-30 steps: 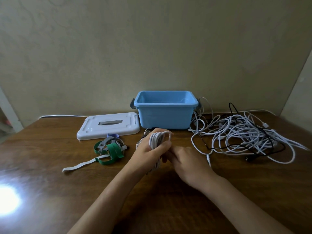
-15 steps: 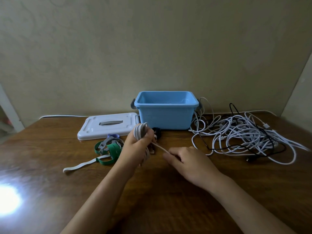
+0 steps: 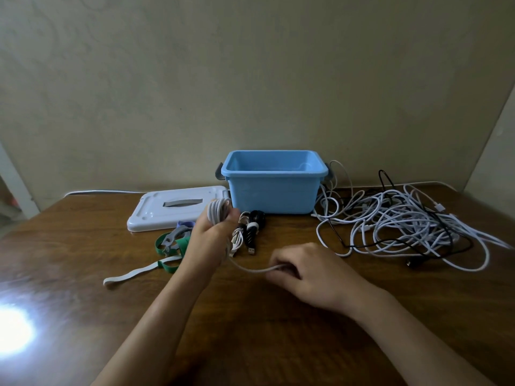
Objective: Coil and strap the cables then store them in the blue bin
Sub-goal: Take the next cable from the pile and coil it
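Cable (image 3: 220,211), white and thin, sat wound in loops in the left hand (image 3: 207,240), whose fingers curled round the bundle above the table (image 3: 83,246), just left of the bin's (image 3: 271,190) front. Its free tail (image 3: 245,268) ran down and right to the right hand (image 3: 303,268), which pinched it close to the tabletop. It looked light, soft and springy, likely to uncoil if the grip loosened; the safest hold seemed to be across the middle of the loops, where a strap (image 3: 170,243) from the pile at left would go. Two short bundles (image 3: 248,229) lay before the bin, seemingly strapped already. The tangle (image 3: 404,224) at right was too knotted to count its cables. The bin's floor was hidden behind its front wall, and the right fingertips were tucked under the hand.
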A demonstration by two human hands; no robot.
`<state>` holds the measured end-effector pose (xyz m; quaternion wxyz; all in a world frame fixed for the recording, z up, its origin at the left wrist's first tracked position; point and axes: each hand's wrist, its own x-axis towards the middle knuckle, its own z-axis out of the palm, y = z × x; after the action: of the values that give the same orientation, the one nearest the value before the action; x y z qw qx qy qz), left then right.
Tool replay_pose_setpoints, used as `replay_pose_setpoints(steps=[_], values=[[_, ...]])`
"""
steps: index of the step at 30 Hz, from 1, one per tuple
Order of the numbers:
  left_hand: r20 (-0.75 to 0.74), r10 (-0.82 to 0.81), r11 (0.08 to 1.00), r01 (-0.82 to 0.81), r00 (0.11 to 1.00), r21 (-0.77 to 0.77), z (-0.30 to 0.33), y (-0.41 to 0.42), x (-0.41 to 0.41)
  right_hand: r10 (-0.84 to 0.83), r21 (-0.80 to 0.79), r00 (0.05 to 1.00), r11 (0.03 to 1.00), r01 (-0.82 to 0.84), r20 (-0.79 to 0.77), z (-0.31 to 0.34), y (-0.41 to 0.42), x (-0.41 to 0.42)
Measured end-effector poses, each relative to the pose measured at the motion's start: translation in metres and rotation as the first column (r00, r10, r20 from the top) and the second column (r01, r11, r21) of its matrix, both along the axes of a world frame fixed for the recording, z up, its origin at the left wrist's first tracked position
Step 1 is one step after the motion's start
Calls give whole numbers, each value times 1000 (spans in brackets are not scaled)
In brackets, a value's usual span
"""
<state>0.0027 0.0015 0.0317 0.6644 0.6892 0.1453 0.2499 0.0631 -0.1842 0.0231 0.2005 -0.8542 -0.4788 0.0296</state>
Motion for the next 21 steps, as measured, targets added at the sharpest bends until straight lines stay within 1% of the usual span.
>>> replay_pose_setpoints(steps=[2,4,5,7,9,12,14,16,17,19,21], values=[[-26,-28,995,30,999,93,-1,1,0,17,92,999,996,-15,-29,1,-3,5],[-48,-95,964,104,994,243,-5,-2,1,42,190,997,981,-29,-67,-1,-2,6],[-39,-146,941,151,988,303,-7,-3,1,57,245,996,969,-39,-66,-2,-1,6],[-6,-238,901,223,971,371,-11,-5,1,71,347,997,936,-55,-34,-3,1,5],[-14,-301,874,282,953,395,-13,-7,3,22,420,999,908,-7,-31,-6,1,5],[-105,-379,819,386,919,423,-11,-13,3,-82,499,996,865,57,28,-9,0,6],[-184,-377,763,417,908,494,-11,-18,2,-117,533,993,842,82,33,-9,1,4],[-214,-352,703,408,911,582,-13,-19,3,-143,558,989,824,100,34,-9,2,3],[-216,-352,688,408,911,600,-14,-18,4,-152,564,988,819,109,31,-10,2,3],[-209,-360,687,410,909,600,-15,-19,4,-178,569,984,810,140,11,-11,2,3],[-195,-344,724,391,919,568,-17,-20,3,-208,581,978,797,164,10,-11,2,4]])
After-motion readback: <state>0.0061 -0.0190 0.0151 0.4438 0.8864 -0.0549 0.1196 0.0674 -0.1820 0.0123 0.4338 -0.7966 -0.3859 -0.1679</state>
